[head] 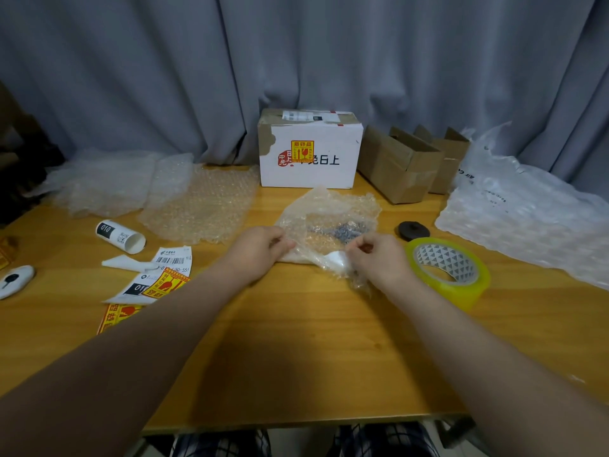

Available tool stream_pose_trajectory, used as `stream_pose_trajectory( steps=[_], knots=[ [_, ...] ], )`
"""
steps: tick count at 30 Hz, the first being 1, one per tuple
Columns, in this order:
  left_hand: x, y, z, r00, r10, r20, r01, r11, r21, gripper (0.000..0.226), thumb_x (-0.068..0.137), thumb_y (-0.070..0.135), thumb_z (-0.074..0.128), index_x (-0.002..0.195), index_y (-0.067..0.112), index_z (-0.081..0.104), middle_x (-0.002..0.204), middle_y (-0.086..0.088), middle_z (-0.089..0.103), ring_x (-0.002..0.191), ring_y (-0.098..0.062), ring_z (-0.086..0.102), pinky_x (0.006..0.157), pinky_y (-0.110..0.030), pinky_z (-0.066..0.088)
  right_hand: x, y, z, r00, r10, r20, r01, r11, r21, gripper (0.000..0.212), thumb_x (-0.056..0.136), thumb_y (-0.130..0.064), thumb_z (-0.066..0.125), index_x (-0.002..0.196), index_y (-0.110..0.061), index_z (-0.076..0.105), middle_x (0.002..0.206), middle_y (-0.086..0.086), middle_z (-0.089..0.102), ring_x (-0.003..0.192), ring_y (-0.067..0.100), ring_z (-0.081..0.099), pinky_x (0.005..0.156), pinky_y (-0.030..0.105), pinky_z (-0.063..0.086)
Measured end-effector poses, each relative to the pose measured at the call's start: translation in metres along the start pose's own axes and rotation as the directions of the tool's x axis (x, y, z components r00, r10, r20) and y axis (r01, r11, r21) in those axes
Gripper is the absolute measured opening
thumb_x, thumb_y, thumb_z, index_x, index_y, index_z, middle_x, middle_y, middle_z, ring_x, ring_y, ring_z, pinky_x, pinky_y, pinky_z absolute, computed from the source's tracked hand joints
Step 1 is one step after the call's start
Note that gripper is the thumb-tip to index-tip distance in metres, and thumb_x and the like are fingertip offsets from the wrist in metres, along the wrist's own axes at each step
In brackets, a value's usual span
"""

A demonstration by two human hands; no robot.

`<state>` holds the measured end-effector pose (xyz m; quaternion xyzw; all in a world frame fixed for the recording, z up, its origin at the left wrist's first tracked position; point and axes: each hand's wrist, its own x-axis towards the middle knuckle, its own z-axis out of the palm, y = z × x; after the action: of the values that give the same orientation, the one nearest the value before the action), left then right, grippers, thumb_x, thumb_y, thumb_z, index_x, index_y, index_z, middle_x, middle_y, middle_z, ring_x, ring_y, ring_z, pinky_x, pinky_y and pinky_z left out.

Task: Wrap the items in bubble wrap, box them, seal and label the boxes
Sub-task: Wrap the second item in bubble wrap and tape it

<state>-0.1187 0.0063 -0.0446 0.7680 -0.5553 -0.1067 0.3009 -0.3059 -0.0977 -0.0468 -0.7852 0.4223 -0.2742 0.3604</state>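
A crumpled sheet of bubble wrap (333, 216) lies in the middle of the wooden table (296, 341), with a dark grey item (339, 230) showing through it. My left hand (255, 253) grips the sheet's near left edge. My right hand (379, 258) pinches the near right edge, where a white scrap (334, 258) shows under the plastic. A sealed white box (309, 153) with a yellow fragile sticker stands behind. Two open brown cardboard boxes (398, 166) sit to its right. A roll of clear yellowish tape (448, 270) lies next to my right hand.
Spare bubble wrap sheets (197, 206) lie at the back left, air-cushion film (527, 212) at the right. A white paper roll (120, 237), shipping labels and fragile stickers (158, 282) and a white tool (14, 280) are on the left. A black round disc (412, 229) sits behind the tape.
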Motion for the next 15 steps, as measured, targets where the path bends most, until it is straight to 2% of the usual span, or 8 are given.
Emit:
stream_pose_trajectory(
  steps=[1,4,7,8,9,11,13,15],
  knots=[
    [0.001,0.000,0.000,0.999,-0.037,0.009,0.038,0.999,-0.036,0.032,0.092,0.032,0.057,0.070,0.009,0.055,0.065,0.000,0.049,0.062,-0.013,0.045,0.049,-0.016,0.029,-0.004,-0.001,-0.001,0.998,-0.065,0.022,0.067,0.996,-0.066,0.022,0.092,-0.027,0.061,0.082,-0.009,0.068,0.077,0.005,0.065,0.067,0.019,0.060,0.066,0.035,0.052],
    [-0.001,0.002,-0.001,0.992,-0.095,0.079,0.109,0.975,-0.195,0.039,0.088,0.046,0.058,0.084,0.008,0.068,0.079,-0.007,0.065,0.074,-0.019,0.059,0.066,-0.027,0.045,-0.011,0.001,0.000,0.976,-0.132,0.174,0.170,0.958,-0.231,0.041,0.084,-0.050,0.064,0.105,-0.014,0.068,0.106,0.001,0.055,0.096,0.015,0.054,0.083,0.028,0.046],
    [-0.002,0.008,-0.006,0.995,-0.089,0.052,0.100,0.955,-0.278,0.047,0.095,0.048,0.040,0.100,0.012,0.070,0.105,-0.004,0.066,0.100,-0.022,0.059,0.082,-0.027,0.044,-0.010,0.003,0.004,0.955,-0.154,0.255,0.243,0.895,-0.373,0.048,0.087,-0.040,0.066,0.130,-0.023,0.057,0.116,-0.003,0.040,0.114,0.019,0.045,0.098,0.032,0.041],
    [-0.001,0.009,-0.008,0.999,-0.037,-0.005,0.035,0.977,-0.210,0.039,0.097,0.042,0.041,0.107,0.017,0.068,0.111,0.000,0.060,0.107,-0.022,0.054,0.089,-0.028,0.042,-0.008,0.002,0.005,0.954,-0.158,0.255,0.253,0.881,-0.399,0.046,0.089,-0.035,0.065,0.133,-0.025,0.054,0.114,-0.003,0.038,0.114,0.021,0.044,0.099,0.031,0.040],
    [0.000,0.011,-0.010,0.997,0.054,-0.049,-0.057,0.996,-0.065,0.031,0.097,0.038,0.044,0.114,0.024,0.066,0.114,0.003,0.051,0.111,-0.019,0.047,0.095,-0.030,0.037,-0.006,0.000,0.005,0.954,-0.152,0.259,0.252,0.873,-0.418,0.046,0.090,-0.031,0.063,0.134,-0.027,0.053,0.112,-0.003,0.036,0.114,0.021,0.043,0.099,0.030,0.038],
    [0.000,0.018,-0.012,0.972,0.229,0.043,-0.232,0.940,0.249,0.029,0.096,0.041,0.045,0.122,0.041,0.058,0.115,0.008,0.037,0.113,-0.015,0.033,0.095,-0.031,0.026,-0.003,-0.004,0.005,0.948,-0.143,0.285,0.260,0.863,-0.432,0.044,0.091,-0.029,0.063,0.134,-0.028,0.054,0.111,-0.001,0.035,0.113,0.022,0.041,0.097,0.029,0.038],
    [0.000,0.028,-0.012,0.960,0.188,0.206,-0.260,0.872,0.415,0.035,0.096,0.052,0.033,0.123,0.047,0.055,0.124,0.007,0.031,0.118,-0.016,0.025,0.093,-0.033,0.018,-0.002,-0.004,0.003,0.941,-0.116,0.317,0.250,0.870,-0.425,0.045,0.089,-0.035,0.064,0.133,-0.029,0.054,0.115,0.002,0.037,0.116,0.024,0.041,0.098,0.031,0.038],
    [0.001,0.031,-0.011,0.972,0.018,0.235,-0.155,0.798,0.582,0.045,0.097,0.055,0.025,0.122,0.039,0.059,0.139,0.000,0.027,0.129,-0.024,0.018,0.101,-0.042,0.017,-0.005,-0.005,0.000,0.939,-0.080,0.335,0.214,0.897,-0.387,0.050,0.088,-0.049,0.060,0.132,-0.028,0.054,0.126,0.005,0.037,0.124,0.025,0.038,0.105,0.035,0.036]
  ],
)
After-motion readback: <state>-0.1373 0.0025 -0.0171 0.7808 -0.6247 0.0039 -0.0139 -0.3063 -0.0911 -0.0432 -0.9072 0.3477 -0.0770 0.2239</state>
